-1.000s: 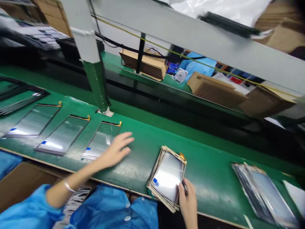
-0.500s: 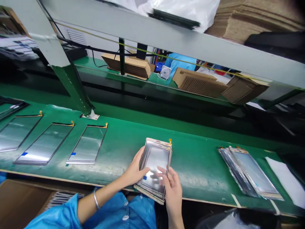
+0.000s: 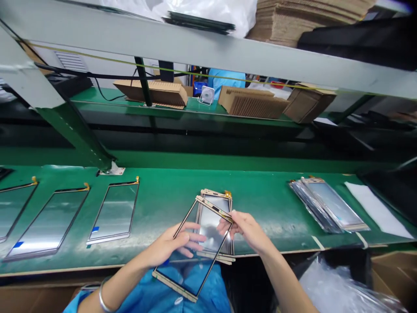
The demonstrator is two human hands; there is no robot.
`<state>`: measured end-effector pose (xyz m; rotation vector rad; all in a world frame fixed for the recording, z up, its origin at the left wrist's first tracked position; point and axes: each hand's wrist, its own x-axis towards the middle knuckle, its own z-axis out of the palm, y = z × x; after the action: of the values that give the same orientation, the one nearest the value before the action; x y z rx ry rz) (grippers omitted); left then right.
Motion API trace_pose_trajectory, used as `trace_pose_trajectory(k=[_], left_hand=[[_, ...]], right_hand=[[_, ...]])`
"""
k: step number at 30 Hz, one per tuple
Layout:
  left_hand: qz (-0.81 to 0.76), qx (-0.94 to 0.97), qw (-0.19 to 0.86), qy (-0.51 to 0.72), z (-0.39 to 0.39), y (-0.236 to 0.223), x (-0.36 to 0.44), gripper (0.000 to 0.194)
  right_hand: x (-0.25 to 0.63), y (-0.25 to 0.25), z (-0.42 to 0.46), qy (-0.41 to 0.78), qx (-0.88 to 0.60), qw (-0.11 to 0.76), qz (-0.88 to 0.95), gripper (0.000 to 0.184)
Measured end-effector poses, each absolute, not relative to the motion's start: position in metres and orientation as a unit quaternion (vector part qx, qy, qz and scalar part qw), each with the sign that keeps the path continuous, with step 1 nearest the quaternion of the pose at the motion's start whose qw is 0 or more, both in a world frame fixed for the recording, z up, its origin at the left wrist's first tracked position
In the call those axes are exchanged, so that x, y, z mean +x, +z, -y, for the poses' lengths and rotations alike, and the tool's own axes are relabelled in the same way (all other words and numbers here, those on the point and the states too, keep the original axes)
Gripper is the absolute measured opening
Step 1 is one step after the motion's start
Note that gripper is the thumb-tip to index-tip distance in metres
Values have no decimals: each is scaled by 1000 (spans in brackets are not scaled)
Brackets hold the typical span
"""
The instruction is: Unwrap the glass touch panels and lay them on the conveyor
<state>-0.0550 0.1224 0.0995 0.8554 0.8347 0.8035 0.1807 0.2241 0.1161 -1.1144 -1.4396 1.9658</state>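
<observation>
A clear touch screen panel (image 3: 182, 271) with a thin black border and tan strips at its ends is held tilted over the table's front edge. My right hand (image 3: 247, 230) pinches its upper right corner. My left hand (image 3: 176, 243) is at its left edge, thumb near the rim and fingers spread across the glass area. Partly behind this panel, a small stack of similar panels (image 3: 215, 204) lies on the green table, with a yellow flex tail (image 3: 228, 194) at its top right corner.
Single panels with blue tabs lie at left, the nearest a touch panel (image 3: 114, 211). To the right are a panel pile (image 3: 332, 204) and a white sheet (image 3: 378, 208). A green post (image 3: 78, 134) rises at left. Clear plastic bags (image 3: 339, 282) lie below the table edge.
One panel has come off the stack and is now tilted toward me in my hands. The rest of the stack lies on the table. The camera view has shifted.
</observation>
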Motion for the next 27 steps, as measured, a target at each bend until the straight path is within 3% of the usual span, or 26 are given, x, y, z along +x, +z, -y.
trace_pose_trajectory(k=[5,9,15,20,27], left_hand=[[-383,383,757,364,-124,112,-63,50],[-413,472,722,292,-129,132,-75,46],[-411,557,702,168,-129,145,-86,44],[-407,570,696,160,-126,144,-89,44],[-391,552,720,152,-127,145,-88,44]], right_hand=[[178,107,-206,539,-425,319,654,47],[178,104,-211,435,-383,261,772,39],[154,148,-224,393,-304,239,835,13],[147,174,-223,305,-236,174,906,16],[152,171,-220,169,-181,193,949,19]])
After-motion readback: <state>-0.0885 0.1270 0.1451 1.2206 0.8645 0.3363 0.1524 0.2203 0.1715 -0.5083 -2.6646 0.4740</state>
